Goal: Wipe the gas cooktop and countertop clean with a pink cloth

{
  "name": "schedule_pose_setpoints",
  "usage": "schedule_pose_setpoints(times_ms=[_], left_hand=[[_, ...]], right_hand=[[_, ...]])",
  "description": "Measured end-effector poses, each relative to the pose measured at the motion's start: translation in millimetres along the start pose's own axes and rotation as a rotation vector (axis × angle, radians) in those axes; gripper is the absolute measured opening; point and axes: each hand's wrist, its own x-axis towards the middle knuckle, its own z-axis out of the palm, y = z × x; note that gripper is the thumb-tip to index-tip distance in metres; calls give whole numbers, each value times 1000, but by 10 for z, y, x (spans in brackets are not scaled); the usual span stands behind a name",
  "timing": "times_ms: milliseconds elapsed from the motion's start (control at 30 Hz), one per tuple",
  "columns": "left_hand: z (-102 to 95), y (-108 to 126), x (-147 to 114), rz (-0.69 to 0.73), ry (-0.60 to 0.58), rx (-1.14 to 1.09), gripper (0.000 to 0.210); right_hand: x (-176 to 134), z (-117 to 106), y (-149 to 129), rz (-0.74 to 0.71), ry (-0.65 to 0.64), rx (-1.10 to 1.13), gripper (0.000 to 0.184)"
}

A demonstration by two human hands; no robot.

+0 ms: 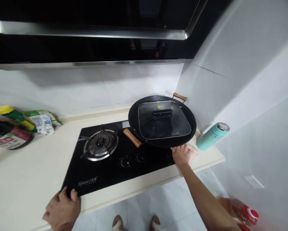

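Along the front edge of a pale table (26,166), a left hand (62,207) bends its fingers at the near-left corner of a gas stove (122,150); a right hand (182,154) touches its right end, beside a wok (133,120). Whether either grips cannot be told.

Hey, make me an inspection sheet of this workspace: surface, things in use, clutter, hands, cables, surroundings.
Surface: pale counter with a black glass hob.
Things in use: wok over the hob's right side, squarish lid within its rim; burner at left.
Clutter: dark jar, yellow-capped bottle and packets at left; teal flask at right.
Hands: left hand at the hob's near left corner, right hand at its front edge below the wok; grips unclear.
Cables: nothing seen.
Surroundings: range hood above, wall socket at right, red-capped bottle lower right.
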Motion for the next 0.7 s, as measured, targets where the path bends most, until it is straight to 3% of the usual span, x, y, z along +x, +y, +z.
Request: schedule_pose_setpoints(times_ms=[133,300,433,567,700], left_hand=[[14,-16,-10,6,10,-21,66],[9,-1,-15,10,21,-11,65],[-13,23,-18,11,8,10,72],[-8,19,-35,12,27,-3,69],[17,-13,-66,37,44,-13,65]], right_hand=[[-552,21,-349,-68,56,55,52],[-1183,14,-819,-244,26,199,44],[-1539,58,-910,-441,20,343,34],[-1451,69,-709,-570,-40,363,31],[-985,37,-585,-498,2,302,37]])
